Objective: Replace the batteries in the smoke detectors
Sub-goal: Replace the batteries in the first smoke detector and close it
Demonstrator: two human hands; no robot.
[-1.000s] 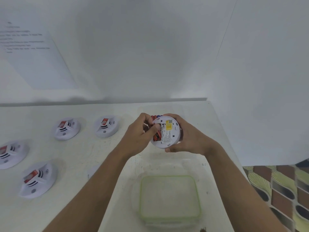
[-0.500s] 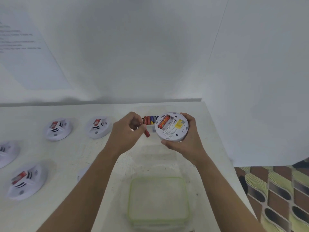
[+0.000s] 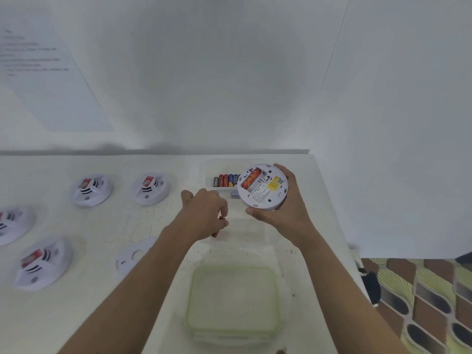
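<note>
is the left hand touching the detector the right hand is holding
Apart. The head view shows a gap between the left hand, which pinches a red battery, and the detector in the right hand.

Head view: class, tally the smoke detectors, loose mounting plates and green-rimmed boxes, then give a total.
Detectors: 5 (4 on the table, 1 in the right hand)
Mounting plates: 1
Green-rimmed boxes: 1
Total: 7
</note>
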